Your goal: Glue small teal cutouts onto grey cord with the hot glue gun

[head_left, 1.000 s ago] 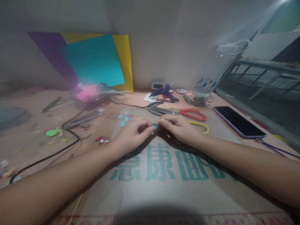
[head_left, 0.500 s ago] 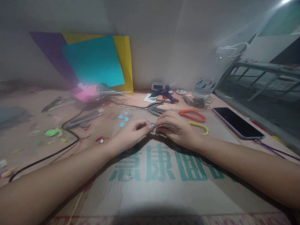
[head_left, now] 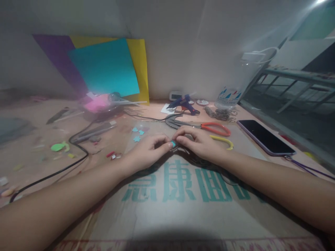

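A small teal piece (head_left: 173, 143), perhaps foam or paper, is pinched at the tips of my left hand (head_left: 153, 148), between thumb and forefinger. Closed in a pinch at its other edge is my right hand (head_left: 197, 142); its fingertips meet the piece, which is partly covered by fingers. Just left of my hands lie several light-blue cut-outs (head_left: 137, 138). Beyond my right hand are orange-handled scissors (head_left: 215, 129) with dark blades, and a yellow handle (head_left: 222, 141) partly hidden by that hand.
Printed cardboard (head_left: 167, 219) covers the front. A blue glue gun (head_left: 184, 104), small clock (head_left: 176, 95), chain pile (head_left: 221, 113) and clear bucket (head_left: 227, 96) stand behind. A phone (head_left: 265, 137) lies right. Coloured sheets (head_left: 104, 69) lean on the wall; a black cord (head_left: 54, 173) crosses scraps left.
The teal piece has turned and shows more of its face. My right hand's fingers have shifted slightly and bunched closer; my left hand has barely moved.
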Available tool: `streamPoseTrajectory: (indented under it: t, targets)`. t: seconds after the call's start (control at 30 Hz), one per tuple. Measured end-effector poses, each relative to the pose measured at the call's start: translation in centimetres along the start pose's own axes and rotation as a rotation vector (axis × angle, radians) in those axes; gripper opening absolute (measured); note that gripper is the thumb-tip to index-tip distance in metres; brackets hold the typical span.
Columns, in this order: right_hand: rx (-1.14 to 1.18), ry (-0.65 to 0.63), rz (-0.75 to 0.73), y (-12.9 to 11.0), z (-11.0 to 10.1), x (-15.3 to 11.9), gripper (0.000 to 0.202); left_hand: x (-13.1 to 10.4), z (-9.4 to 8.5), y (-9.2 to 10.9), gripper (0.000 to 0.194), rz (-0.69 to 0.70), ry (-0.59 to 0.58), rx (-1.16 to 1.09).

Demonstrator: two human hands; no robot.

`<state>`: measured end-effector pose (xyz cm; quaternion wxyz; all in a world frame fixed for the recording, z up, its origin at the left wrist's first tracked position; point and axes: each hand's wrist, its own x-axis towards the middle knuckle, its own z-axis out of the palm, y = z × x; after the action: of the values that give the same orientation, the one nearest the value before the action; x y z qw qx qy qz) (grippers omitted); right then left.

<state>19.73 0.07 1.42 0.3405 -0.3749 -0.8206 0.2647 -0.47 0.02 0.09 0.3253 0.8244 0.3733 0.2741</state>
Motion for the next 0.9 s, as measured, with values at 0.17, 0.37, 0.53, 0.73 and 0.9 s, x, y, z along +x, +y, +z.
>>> streamPoseTrajectory:
  t: [0.17,0.37,0.53,0.73,0.9]
  targets:
    - [0.142,-0.155,0.222,-0.45,-0.21,0.3,0.025,0.0,-0.01,0.07,0.028,0.051,-0.026,0.103]
    - [0.253,-0.223,0.26,-0.64,-0.13,0.32,0.023,0.05,-0.06,0.01,0.034,-0.004,0.062,0.029]
    - [0.296,-0.089,0.249,-0.42,0.25,-0.17,0.028,0.21,-0.19,-0.01,0.039,-0.078,0.201,-0.036]
    - [0.297,-0.006,0.229,-0.62,0.35,-0.46,0.03,0.32,-0.36,0.25,0.033,-0.207,0.243,-0.127]
    - [0.33,0.02,0.243,-0.74,0.47,-0.37,0.029,0.29,-0.3,0.27,0.028,-0.277,0.269,-0.245]
